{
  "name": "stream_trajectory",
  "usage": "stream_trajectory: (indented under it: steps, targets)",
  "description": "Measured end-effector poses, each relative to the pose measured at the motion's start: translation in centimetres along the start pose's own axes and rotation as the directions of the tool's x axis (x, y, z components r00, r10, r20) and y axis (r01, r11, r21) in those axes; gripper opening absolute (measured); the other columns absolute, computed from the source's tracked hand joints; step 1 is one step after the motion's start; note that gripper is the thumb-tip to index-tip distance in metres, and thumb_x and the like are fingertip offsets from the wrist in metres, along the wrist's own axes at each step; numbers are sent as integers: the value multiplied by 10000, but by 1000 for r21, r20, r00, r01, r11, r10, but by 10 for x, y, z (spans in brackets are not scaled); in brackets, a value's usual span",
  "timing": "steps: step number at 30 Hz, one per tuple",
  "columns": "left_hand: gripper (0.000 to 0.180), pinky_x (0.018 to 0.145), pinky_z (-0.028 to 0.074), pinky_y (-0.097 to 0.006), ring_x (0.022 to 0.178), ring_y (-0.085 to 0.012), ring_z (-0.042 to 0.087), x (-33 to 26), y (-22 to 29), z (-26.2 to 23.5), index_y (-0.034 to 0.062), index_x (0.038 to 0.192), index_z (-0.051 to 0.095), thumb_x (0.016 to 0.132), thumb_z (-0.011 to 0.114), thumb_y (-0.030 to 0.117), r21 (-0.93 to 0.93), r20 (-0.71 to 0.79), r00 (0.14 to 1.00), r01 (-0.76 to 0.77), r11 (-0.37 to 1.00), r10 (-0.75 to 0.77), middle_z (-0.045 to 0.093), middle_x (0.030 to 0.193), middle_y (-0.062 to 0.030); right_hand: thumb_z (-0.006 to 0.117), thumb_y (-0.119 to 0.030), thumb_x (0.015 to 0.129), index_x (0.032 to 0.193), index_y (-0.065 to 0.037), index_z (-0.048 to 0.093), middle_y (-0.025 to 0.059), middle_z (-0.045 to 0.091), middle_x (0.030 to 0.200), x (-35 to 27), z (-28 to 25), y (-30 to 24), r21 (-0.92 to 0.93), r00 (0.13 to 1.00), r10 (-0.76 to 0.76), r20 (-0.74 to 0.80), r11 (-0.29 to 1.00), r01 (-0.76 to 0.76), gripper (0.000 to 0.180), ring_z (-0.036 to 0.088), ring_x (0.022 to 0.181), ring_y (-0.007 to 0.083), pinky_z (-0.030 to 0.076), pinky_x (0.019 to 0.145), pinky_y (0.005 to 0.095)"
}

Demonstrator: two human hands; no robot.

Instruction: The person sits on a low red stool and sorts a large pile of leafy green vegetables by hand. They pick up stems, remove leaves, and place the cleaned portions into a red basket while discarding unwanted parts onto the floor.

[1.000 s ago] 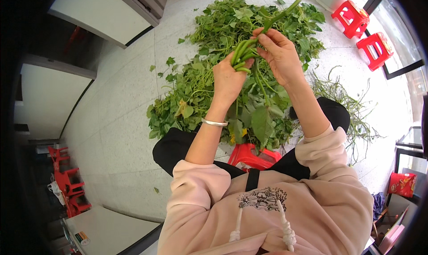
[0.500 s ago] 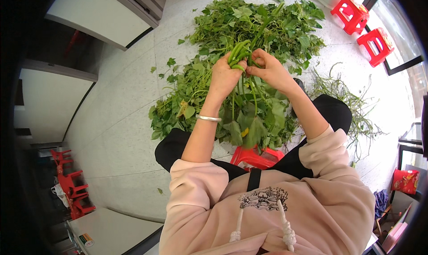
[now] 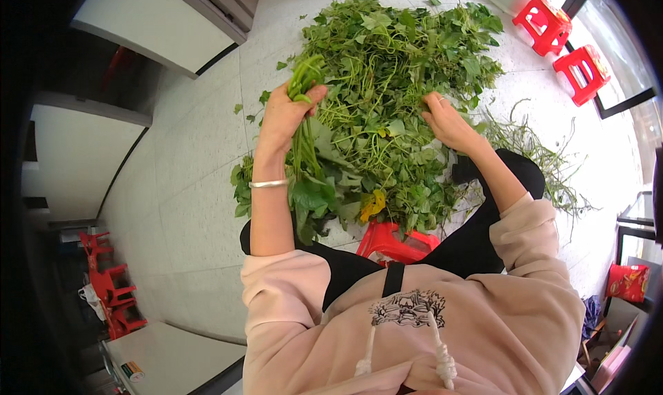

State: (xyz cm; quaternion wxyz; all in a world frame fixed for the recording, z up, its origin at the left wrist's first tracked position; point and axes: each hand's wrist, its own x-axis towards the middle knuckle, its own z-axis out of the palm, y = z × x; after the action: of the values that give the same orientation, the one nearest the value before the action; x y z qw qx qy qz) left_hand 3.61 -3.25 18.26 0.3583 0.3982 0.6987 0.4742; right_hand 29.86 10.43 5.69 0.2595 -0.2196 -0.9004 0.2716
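My left hand [image 3: 282, 119] is closed round a bunch of leafy green stems [image 3: 304, 153], left of the middle of the heap. The thick stem ends stick up above the fist, and large leaves hang down past the wrist, with a silver bangle on it. My right hand [image 3: 447, 124] is at the right part of the leafy heap [image 3: 380, 70], fingers bent together at its surface. Whether a stem is between those fingertips I cannot make out. Long thin stalks and lobed leaves lie tangled between the two hands. One yellow leaf [image 3: 373, 205] shows near the front.
A loose scatter of thin stripped stalks [image 3: 545, 160] lies on the pale tiled floor [image 3: 200, 188] right of my knee. A red stool [image 3: 387, 243] stands between my legs. Two more red stools [image 3: 581, 74] are by the glass at the far right. White cabinets [image 3: 83, 160] line the left.
My hands were together over the heap, both at the stems. Now the left has moved left and tilted with the bunch, and the right has moved right and down to the heap.
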Motion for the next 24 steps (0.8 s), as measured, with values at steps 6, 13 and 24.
stream_trajectory:
  steps: [6,13,24]
  targets:
    - [262,678,439,-265,703,-127,521,-5,-23,47,42,890,546,727,732,130,30,91,985,-147,989,144,575,802,-20,473,33,867,1052,33,518,105,439,991,20,-12,-53,214,968,-30,-251,973,86,190,510,893,209,421,771,310]
    - [296,700,473,-310,766,-184,612,-6,-15,80,21,1027,560,795,652,181,103,175,960,-238,966,218,647,836,-82,428,-69,932,1100,0,535,26,487,775,33,-22,-81,739,975,192,-116,672,-44,211,480,690,94,399,649,231]
    - [229,609,433,-255,661,-100,521,-9,7,-50,4,981,590,872,570,204,551,145,984,-165,818,101,562,704,-25,537,-139,891,1012,0,619,65,624,856,3,-40,-10,359,903,430,-21,846,-394,202,549,666,110,456,649,243]
